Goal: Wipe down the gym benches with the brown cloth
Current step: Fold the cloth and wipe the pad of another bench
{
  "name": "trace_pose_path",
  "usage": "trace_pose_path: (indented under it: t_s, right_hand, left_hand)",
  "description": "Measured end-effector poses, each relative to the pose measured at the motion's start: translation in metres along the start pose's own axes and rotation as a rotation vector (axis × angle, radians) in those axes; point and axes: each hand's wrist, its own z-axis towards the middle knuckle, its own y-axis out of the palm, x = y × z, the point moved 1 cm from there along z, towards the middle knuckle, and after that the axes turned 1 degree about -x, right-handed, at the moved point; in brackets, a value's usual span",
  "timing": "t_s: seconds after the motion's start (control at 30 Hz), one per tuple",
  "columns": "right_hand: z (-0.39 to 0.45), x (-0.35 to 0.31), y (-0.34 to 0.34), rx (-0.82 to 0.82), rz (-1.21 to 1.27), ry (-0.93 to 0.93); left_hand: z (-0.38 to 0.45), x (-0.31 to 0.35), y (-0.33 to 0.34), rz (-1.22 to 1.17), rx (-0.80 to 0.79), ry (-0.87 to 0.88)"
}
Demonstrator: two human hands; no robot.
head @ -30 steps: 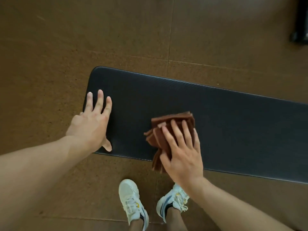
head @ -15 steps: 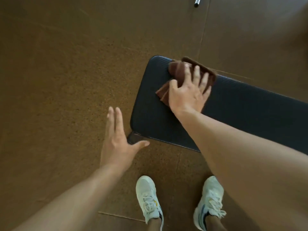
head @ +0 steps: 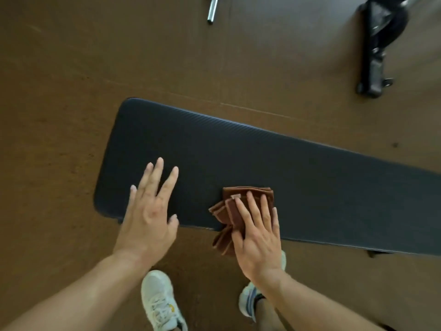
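Head view: right hand (head: 259,237) flat, fingers straight, pressing brown cloth (head: 241,206) at desk (head: 262,163) near edge; left hand (head: 149,215) spread flat, desk's left end.

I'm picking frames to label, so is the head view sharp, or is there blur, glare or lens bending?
Head view: the left hand and right hand on the cloth are fairly sharp; the black frame at top right is smeared; the bench edges bow from the wide lens; light is soft, with only a dull sheen on the floor.
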Motion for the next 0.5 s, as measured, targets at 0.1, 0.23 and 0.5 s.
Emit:
trace_pose_path:
  t_s: [0.1, 0.23, 0.5]
  right_hand:
    - [0.055, 0.036, -0.029, 0.013, 0.028, 0.043]
    - [0.164, 0.04, -0.076, 0.119, 0.188, 0.202]
    - [-0.017, 0.096, -0.012, 0.085, 0.036, -0.042]
  left_hand:
    - [0.02, 0.051, 0.025, 0.046, -0.15, -0.074]
    - [0.025, 0.085, 0.06, 0.165, -0.244, -0.166]
    - [0.039, 0.144, 0.091, 0.186, -0.343, -0.238]
